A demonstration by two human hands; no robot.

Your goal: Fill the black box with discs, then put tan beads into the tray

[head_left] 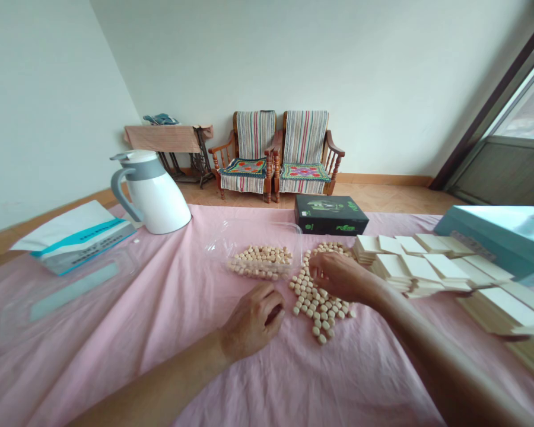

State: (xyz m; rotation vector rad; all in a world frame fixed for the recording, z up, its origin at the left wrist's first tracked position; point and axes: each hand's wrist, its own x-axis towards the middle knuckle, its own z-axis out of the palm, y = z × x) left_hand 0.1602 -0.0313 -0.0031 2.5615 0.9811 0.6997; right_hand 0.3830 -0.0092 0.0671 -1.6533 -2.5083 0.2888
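Small round pale wooden pieces (323, 308) lie loose in a pile on the pink cloth. Over the pile's right side is my right hand (340, 276), its fingers pinched together; whatever is between the fingertips is hidden. My left hand (253, 320) is by the pile's left edge, in front of a clear plastic box (220, 240). Its fingers curl inward with the thumb close to them, and the inside of the grip does not show. Many similar pieces (267, 255) lie inside the clear box.
Stacks of pale rectangular boards (427, 267) stand at the right, before a light-blue box (493, 234). A black box (330, 214) is at the back edge. A white jug (158, 198), a tissue pack (82, 237) and a clear lid (71, 290) are on the left.
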